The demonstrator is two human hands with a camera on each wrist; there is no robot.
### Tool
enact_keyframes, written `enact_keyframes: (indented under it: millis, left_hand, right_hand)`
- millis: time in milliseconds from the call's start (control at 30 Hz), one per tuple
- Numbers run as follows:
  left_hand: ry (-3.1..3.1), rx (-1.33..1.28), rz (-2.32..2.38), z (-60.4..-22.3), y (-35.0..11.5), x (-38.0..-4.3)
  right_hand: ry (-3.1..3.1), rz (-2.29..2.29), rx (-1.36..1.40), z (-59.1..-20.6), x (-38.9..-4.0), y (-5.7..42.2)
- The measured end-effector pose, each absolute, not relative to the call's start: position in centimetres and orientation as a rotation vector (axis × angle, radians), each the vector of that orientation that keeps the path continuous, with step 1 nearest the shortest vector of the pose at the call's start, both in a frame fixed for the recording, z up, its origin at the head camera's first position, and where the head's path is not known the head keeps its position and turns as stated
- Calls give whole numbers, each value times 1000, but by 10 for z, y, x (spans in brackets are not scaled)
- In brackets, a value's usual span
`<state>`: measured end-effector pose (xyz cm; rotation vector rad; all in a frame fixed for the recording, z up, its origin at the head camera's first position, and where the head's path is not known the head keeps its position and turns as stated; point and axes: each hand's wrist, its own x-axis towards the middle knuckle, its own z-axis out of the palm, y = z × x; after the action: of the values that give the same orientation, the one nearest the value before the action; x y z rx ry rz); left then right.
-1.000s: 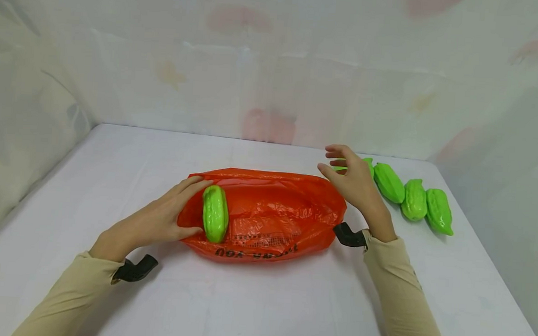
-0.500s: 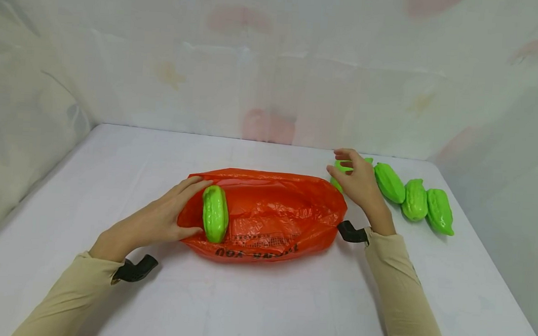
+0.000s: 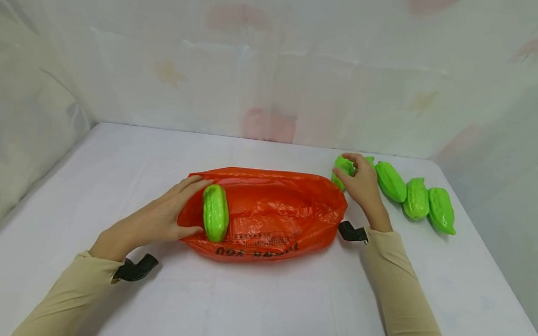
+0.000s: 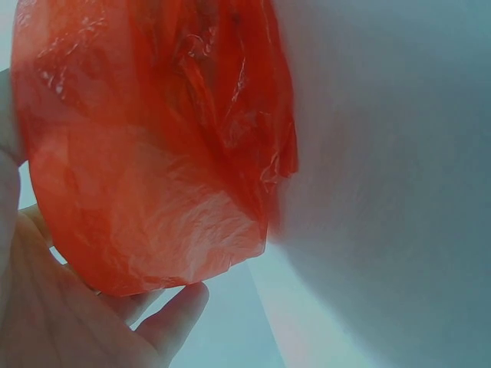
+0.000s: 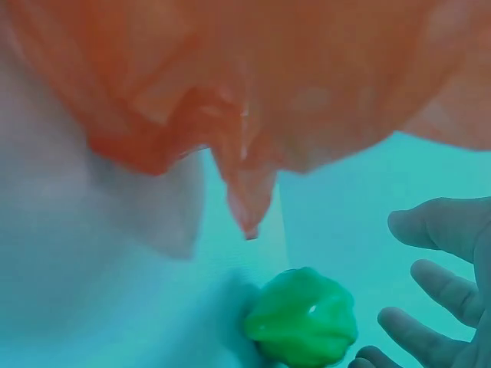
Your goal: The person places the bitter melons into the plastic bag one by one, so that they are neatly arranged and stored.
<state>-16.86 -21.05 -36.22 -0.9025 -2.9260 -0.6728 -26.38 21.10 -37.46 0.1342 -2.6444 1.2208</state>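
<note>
A red plastic bag (image 3: 271, 214) with dark upside-down lettering lies spread at mid-table, its mouth gaping. In its left end sits a green ridged fruit (image 3: 215, 213). My left hand (image 3: 161, 215) spans that end, fingers extended along the rim and thumb at the front; the left wrist view has the red plastic (image 4: 146, 153) lying against this hand. Behind the bag's right corner is another green ridged fruit (image 3: 344, 164), which the right wrist view also has, as a green lump (image 5: 303, 318). My right hand (image 3: 365, 185) hovers by it, thumb and fingers apart, gripping nothing.
To the right of my right hand, several more green fruits, such as the one farthest right (image 3: 441, 210), lie in a row, one partly hidden behind the hand. The table (image 3: 262, 304) has a white cover. Pale patterned sheeting (image 3: 274, 61) rises at the back and sides.
My right hand has shifted right and slightly nearer to me, uncovering more of the fruit behind the bag's corner. The left hand, bag and fruit inside have stayed put.
</note>
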Motion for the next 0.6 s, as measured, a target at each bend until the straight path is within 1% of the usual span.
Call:
enact_keyframes:
  millis: [300, 600]
  left_hand:
    - [-2934, -890, -674, -362, -210, -169]
    - [-2936, -894, -682, -361, -210, -168]
  right_hand:
    - [-2707, 1162, 123, -382, -267, 210]
    - [-2841, 1060, 180, -379, -268, 212]
